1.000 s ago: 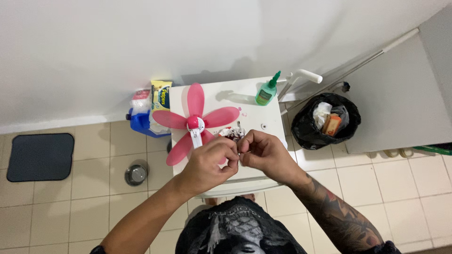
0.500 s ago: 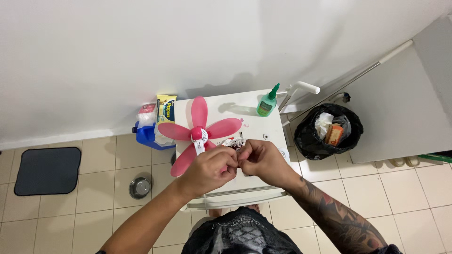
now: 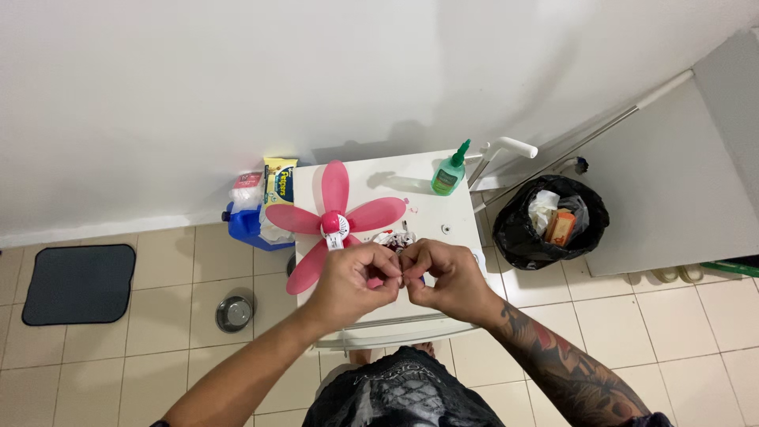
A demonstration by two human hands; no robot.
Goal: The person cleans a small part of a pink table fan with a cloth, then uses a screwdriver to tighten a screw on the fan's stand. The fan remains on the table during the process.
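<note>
Two hands pinch a small part together above a white table

Taking the white table (image 3: 443, 198) as landmark: far to its left on the tiled floor lies a dark grey mat (image 3: 77, 283), nearer stands a small metal bowl (image 3: 235, 313), and a blue container (image 3: 247, 225) with a yellow packet (image 3: 278, 183) is just beside its left edge. On the table lies a pink fan blade (image 3: 332, 221) with a white hub, overhanging the left edge. Over the front of the table, the left hand (image 3: 353, 286) and the right hand (image 3: 447, 278) meet, fingers curled narrow and pinched on a small part (image 3: 402, 277); it is too small to tell what it is. A little pile of red and white pieces (image 3: 394, 237) lies just behind the hands. A green bottle (image 3: 449, 172) stands at the back right corner, and right of the table is a black rubbish bag (image 3: 551, 221)
</note>
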